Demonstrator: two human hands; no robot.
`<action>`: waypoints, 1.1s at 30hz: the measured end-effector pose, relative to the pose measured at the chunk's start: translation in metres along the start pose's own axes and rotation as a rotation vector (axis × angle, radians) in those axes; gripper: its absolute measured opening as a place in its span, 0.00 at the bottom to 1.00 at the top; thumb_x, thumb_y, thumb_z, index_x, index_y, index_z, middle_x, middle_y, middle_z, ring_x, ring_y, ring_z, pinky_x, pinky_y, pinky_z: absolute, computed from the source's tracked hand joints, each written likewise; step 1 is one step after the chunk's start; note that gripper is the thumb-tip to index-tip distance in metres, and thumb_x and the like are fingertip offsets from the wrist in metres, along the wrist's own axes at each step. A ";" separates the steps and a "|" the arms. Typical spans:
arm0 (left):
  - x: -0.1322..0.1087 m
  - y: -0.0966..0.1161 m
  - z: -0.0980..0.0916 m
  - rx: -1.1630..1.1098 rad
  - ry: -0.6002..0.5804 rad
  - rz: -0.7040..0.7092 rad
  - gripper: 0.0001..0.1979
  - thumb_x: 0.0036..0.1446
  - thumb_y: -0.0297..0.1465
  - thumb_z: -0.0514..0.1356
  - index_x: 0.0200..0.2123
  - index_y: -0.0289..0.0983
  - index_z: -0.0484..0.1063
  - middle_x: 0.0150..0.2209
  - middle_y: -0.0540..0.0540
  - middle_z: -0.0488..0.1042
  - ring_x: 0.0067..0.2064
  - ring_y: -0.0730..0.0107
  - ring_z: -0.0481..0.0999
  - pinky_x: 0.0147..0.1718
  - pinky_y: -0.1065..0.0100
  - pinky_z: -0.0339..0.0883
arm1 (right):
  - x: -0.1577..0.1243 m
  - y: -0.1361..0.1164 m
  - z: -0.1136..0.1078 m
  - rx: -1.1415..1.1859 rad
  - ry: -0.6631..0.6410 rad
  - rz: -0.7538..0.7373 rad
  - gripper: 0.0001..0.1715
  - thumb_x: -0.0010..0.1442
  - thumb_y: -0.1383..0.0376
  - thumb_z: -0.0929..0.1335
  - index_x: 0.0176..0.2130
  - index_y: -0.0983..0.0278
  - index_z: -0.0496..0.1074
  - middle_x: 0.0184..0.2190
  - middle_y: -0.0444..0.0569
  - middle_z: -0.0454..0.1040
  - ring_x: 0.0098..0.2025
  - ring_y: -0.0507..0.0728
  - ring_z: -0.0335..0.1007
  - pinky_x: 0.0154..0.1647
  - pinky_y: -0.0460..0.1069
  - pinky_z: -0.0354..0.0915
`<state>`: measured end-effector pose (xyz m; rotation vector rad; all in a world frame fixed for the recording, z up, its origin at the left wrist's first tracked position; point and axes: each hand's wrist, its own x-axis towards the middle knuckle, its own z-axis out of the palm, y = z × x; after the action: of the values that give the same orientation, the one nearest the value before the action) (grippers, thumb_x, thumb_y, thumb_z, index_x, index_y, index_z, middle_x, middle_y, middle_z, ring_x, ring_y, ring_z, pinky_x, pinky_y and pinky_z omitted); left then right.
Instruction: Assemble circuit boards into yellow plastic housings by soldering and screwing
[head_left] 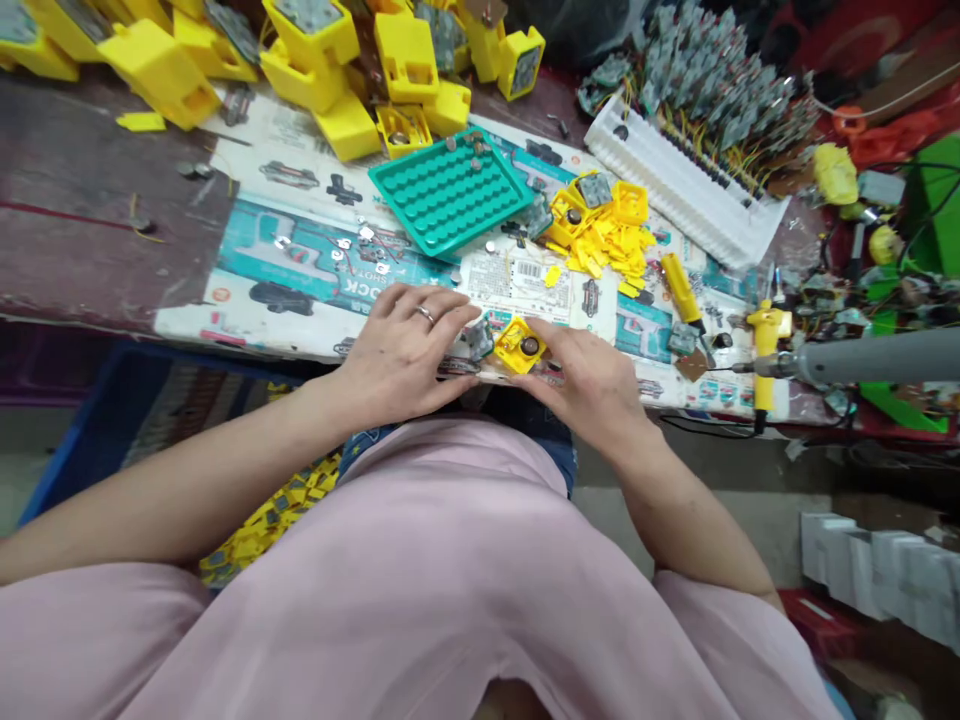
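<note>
Near the table's front edge, my right hand [589,385] grips the right side of a small open yellow case [516,352], thumb and fingers on either side of it. A round dark part [529,346] sits inside the case. Just left of it, my left hand [409,350], with a ring on one finger, has its thumb and fingertips around a small grey piece [478,340]. The grey piece lies close beside the case; whether they are joined by wires is too small to tell.
A green tray [454,190] lies beyond my hands. Small yellow pieces [607,240] are piled right of it. Yellow cases [405,60] stand at the back. A white rack [682,180], a yellow-handled tool [679,288] and a grey rod-shaped tool [877,358] are at the right.
</note>
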<state>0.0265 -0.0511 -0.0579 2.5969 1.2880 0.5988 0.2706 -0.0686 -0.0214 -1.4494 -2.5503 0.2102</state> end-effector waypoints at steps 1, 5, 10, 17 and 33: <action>-0.001 0.000 0.000 -0.006 0.000 0.000 0.28 0.57 0.42 0.62 0.58 0.36 0.67 0.58 0.36 0.72 0.59 0.45 0.70 0.58 0.47 0.60 | -0.001 -0.002 -0.002 -0.026 0.019 0.010 0.35 0.62 0.46 0.68 0.59 0.66 0.70 0.47 0.58 0.80 0.46 0.62 0.75 0.45 0.53 0.67; 0.006 0.000 -0.005 -0.001 0.019 0.049 0.18 0.59 0.36 0.58 0.51 0.37 0.73 0.49 0.40 0.79 0.52 0.52 0.76 0.54 0.50 0.65 | 0.008 0.008 -0.019 0.070 0.087 -0.016 0.26 0.64 0.48 0.67 0.52 0.64 0.75 0.43 0.55 0.81 0.46 0.59 0.76 0.48 0.52 0.66; 0.026 -0.006 -0.014 -0.004 0.062 0.197 0.15 0.63 0.28 0.52 0.49 0.38 0.74 0.48 0.43 0.81 0.47 0.62 0.81 0.47 0.60 0.71 | 0.036 0.033 -0.014 0.360 0.049 -0.170 0.17 0.67 0.65 0.64 0.52 0.63 0.75 0.48 0.53 0.80 0.50 0.55 0.76 0.52 0.51 0.69; 0.042 0.002 0.001 -0.296 0.097 0.018 0.15 0.59 0.25 0.52 0.48 0.36 0.71 0.44 0.46 0.81 0.45 0.68 0.81 0.45 0.67 0.73 | 0.047 0.039 0.007 0.328 0.175 -0.309 0.19 0.62 0.70 0.63 0.51 0.63 0.73 0.53 0.55 0.76 0.57 0.55 0.72 0.58 0.54 0.68; 0.021 0.028 0.037 -0.092 0.367 0.201 0.30 0.65 0.36 0.57 0.66 0.33 0.54 0.45 0.40 0.78 0.47 0.59 0.78 0.46 0.58 0.71 | 0.010 0.044 0.012 -0.111 0.555 -0.487 0.04 0.64 0.69 0.67 0.41 0.62 0.70 0.45 0.54 0.82 0.45 0.56 0.79 0.43 0.50 0.73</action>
<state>0.0740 -0.0509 -0.0761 2.6403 1.0600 1.1866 0.2995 -0.0377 -0.0422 -0.7268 -2.3591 -0.3612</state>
